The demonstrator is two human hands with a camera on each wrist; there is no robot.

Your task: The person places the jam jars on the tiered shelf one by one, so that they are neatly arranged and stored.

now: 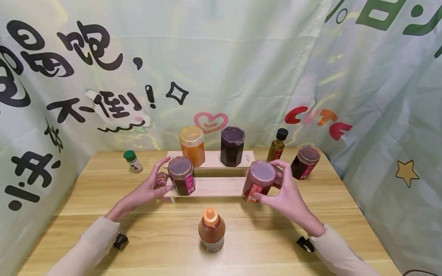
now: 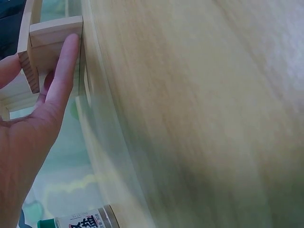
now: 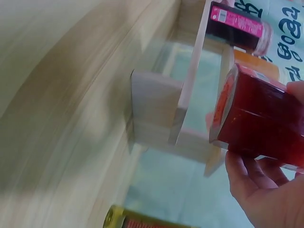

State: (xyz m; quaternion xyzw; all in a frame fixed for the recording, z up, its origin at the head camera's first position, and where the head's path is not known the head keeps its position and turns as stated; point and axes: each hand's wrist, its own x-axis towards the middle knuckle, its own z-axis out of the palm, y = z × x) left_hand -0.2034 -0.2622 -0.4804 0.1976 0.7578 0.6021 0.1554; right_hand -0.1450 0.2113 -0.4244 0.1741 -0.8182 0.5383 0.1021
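Note:
In the head view, my right hand (image 1: 284,191) holds a dark red jar (image 1: 259,178) with a pale lid, thumb in front and fingers behind. The jar (image 3: 266,118) tilts beside the right end of the two-step wooden rack (image 1: 217,186). A dark jar with a pink label (image 1: 182,176) stands at the left end of the lower step. Next to it is my left hand (image 1: 153,186), its thumb and fingers spread. The left wrist view shows the fingers (image 2: 66,66) of this hand right at the rack's end. Behind, an orange jar (image 1: 193,147) and a dark purple jar (image 1: 232,147) occupy the upper step.
Nearest me stands a sauce bottle with an orange cap (image 1: 211,232). A green-capped shaker (image 1: 133,162) is left of the rack. To the right are a small oil bottle with a black cap (image 1: 277,145) and another dark jar (image 1: 305,163). Printed cloth (image 1: 241,69) hangs behind the table.

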